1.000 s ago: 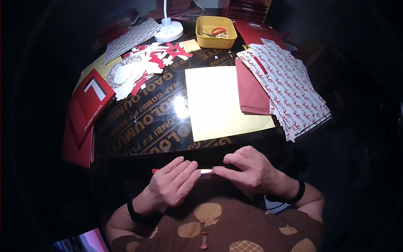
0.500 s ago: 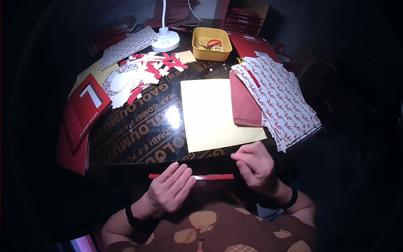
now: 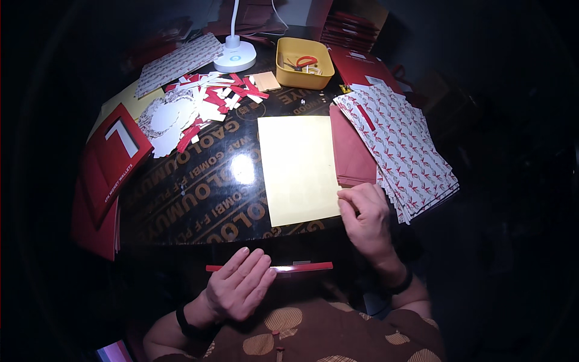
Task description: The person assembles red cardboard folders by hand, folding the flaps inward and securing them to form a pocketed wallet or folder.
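A flat red card packet [image 3: 310, 266] shows edge-on as a narrow strip in front of the table edge, with a small clear tab on its upper side. My left hand [image 3: 239, 285] lies across it, fingers straight and together, thumb out of sight. On the table lies a pale yellow sheet [image 3: 298, 169]. My right hand [image 3: 367, 220] is at that sheet's lower right edge, thumb and forefinger curled together. Whether something small is between those fingertips cannot be seen. Beneath the hand's upper side are dark red envelopes [image 3: 353, 151].
Patterned paper sheets [image 3: 410, 154] are stacked at right. A yellow box [image 3: 304, 75] with red-handled scissors [image 3: 306, 61] and a white lamp base [image 3: 235, 57] stand at the back. Red and white paper scraps [image 3: 208, 99] and red wallets with cut-outs [image 3: 114, 163] lie left.
My right hand has moved up to the yellow sheet's edge. The sheet's lower right corner no longer reaches out to the right. My left hand stays on the red packet.
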A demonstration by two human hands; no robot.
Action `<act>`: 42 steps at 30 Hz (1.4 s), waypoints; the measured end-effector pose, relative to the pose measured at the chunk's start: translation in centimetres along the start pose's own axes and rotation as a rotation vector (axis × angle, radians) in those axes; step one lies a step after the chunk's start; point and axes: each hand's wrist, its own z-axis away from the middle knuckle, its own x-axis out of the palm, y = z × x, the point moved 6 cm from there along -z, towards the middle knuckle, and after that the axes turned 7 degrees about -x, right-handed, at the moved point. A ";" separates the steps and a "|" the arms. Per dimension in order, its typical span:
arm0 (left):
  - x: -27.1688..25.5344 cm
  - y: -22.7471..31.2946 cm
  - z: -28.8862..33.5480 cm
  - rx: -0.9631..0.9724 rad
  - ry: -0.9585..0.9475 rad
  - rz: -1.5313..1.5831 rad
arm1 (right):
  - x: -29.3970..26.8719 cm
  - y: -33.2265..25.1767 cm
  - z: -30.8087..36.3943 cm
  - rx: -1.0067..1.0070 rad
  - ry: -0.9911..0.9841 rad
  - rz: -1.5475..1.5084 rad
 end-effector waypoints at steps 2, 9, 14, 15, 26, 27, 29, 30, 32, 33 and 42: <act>0.0 0.0 0.1 0.001 0.016 0.017 | 0.8 -0.2 -0.2 0.026 0.008 0.008; 0.3 0.0 0.6 -0.029 -0.006 0.023 | 1.6 -0.1 0.0 0.020 0.025 0.020; 0.5 0.1 0.7 -0.036 -0.001 0.016 | 2.3 -0.5 -0.2 0.050 0.003 0.025; 0.5 0.1 0.6 -0.032 -0.014 0.019 | 2.5 -0.5 -0.1 0.060 0.000 0.031; 0.7 0.1 0.3 -0.041 -0.070 0.013 | 3.0 0.1 0.1 0.149 0.008 0.015; 0.7 0.0 0.5 -0.050 -0.052 0.024 | 3.1 0.1 0.1 0.161 0.004 0.005; 0.6 0.0 0.6 -0.060 -0.034 0.035 | 3.1 0.1 0.2 0.177 0.004 -0.011; 0.6 -0.1 0.6 -0.062 -0.030 0.036 | 3.2 0.1 0.2 0.194 0.005 -0.028; 0.5 -0.1 0.6 -0.065 -0.026 0.037 | 3.1 0.0 0.2 0.205 0.040 -0.035; 0.5 -0.1 0.6 -0.066 -0.024 0.035 | 2.9 0.0 0.2 0.218 0.076 -0.044; 0.5 -0.3 0.4 -0.071 -0.015 0.041 | 3.2 0.0 0.2 0.202 -0.027 -0.001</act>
